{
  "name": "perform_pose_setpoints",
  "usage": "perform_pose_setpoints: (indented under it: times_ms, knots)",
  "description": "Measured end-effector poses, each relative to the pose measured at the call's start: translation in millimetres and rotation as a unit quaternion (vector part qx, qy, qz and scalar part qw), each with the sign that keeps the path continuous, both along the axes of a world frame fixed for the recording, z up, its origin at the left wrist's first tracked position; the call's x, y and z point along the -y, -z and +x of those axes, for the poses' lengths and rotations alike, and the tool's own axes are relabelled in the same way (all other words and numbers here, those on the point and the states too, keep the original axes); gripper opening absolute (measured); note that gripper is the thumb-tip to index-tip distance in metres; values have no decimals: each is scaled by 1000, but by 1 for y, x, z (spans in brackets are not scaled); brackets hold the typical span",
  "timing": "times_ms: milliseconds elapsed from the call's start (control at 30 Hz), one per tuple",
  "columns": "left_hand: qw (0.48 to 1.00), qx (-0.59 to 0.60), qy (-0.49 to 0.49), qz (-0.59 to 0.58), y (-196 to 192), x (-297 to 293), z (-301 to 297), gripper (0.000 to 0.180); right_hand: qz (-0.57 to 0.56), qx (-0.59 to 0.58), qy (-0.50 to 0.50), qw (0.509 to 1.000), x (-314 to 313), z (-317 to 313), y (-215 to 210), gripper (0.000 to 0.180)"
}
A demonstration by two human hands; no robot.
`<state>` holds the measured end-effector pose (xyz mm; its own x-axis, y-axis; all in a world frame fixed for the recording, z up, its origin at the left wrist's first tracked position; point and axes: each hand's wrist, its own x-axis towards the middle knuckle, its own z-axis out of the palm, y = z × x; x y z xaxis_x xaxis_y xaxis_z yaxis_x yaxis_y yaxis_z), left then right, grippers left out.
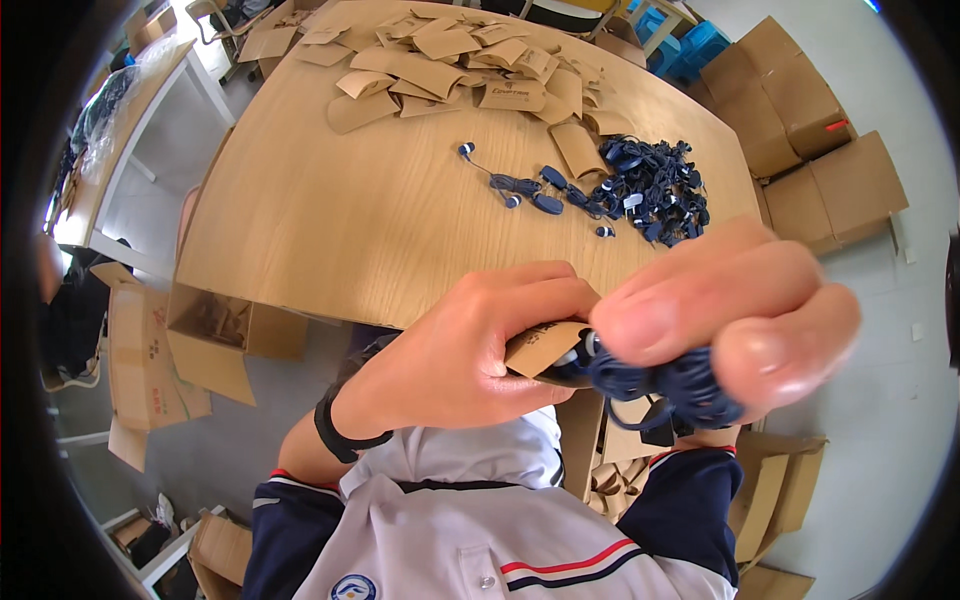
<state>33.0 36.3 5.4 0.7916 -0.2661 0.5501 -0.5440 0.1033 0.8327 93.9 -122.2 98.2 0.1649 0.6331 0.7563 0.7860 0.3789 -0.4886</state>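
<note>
My left hand [455, 340], with a black band on its wrist, is closed round a small brown cardboard pillow box [540, 348] held above my lap. A coiled bundle of dark blue earphones [665, 385] is pinched in my right hand [720, 300], close to the camera. One end of the bundle is at the mouth of the box; how far it reaches inside is hidden by my fingers. Beyond my hands, a tangled heap of dark blue earphones [655, 190] lies on the table, with a loose pair [515, 187] to its left.
Flattish brown pillow boxes [440, 75] are heaped at the far side of the wooden table [300, 220]. Large cartons [790, 110] stand on the right. Open cartons [150, 350] sit on the floor at left. Beside my lap on the right, a carton holds brown cardboard pieces [620, 485].
</note>
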Motion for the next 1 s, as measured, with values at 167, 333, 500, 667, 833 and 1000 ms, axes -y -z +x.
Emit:
perform_pose_setpoints:
  times_ms: [167, 333, 500, 667, 833, 1000]
  knots:
    - [983, -151, 62, -85, -1, -1, -5, 34, 13, -57, 56, 997, 4, -10, 25, 14]
    - [941, -284, 105, -147, -7, -3, -10, 35, -29, -13, 176, 984, 8, -15, 27, 12]
    - [939, -295, 93, -149, -1, 0, -9, 36, -120, -37, 257, 958, 17, -32, 27, 12]
    - [936, -308, 108, -130, 8, -7, -1, 31, -129, 6, 317, 940, 8, -24, 43, 20]
    - [944, -287, 108, -117, 28, -8, 4, 27, -183, 196, 331, 905, 9, -22, 49, 34]
    - [959, -264, 91, -37, 52, -9, 11, 24, -199, 166, 309, 915, 15, -25, 66, 40]
